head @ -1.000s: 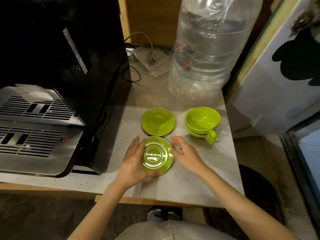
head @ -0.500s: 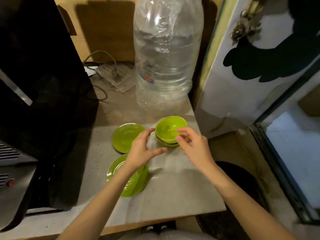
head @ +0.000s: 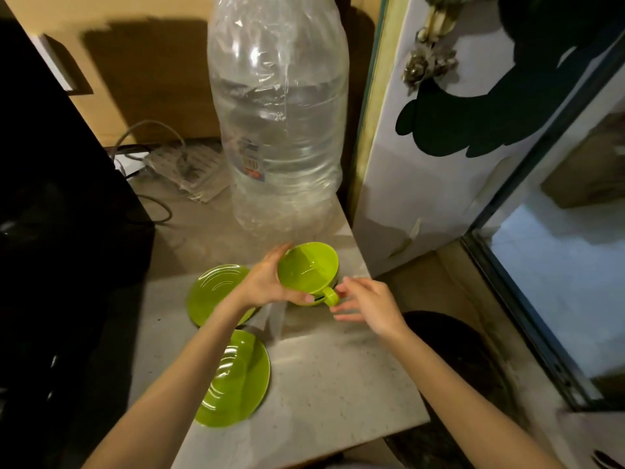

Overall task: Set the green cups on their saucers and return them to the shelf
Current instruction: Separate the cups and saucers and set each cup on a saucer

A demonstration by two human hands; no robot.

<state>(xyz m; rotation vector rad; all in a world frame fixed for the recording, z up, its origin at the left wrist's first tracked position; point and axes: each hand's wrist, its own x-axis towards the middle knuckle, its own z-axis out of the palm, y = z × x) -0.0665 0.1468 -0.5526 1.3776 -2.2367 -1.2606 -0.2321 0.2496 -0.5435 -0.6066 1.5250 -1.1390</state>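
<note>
Nearest the desk's [head: 338, 384] front edge lies a green saucer [head: 236, 384], flat on the pale speckled top and partly hidden under the left forearm. Just beyond it a second saucer [head: 211, 292] rests flat too, its right side covered by the left wrist. Past that, the left hand [head: 267, 282] has its grip clamped on the top green cup [head: 307, 269], thumb under the near wall and fingers round the far rim, the cup tilted so its bowl faces the camera and its handle points toward the right hand. A dark gap and a sliver of green under the handle hint at the other cup beneath, though how far the two are apart cannot be told. Beside the handle the right hand [head: 367, 304] hovers with its grip apart, fingers spread and relaxed, holding nothing. Farther back stands a big clear water bottle [head: 280, 130], with a power strip [head: 189, 170] and cables to its left and a black machine [head: 50, 214] along the left side.
</note>
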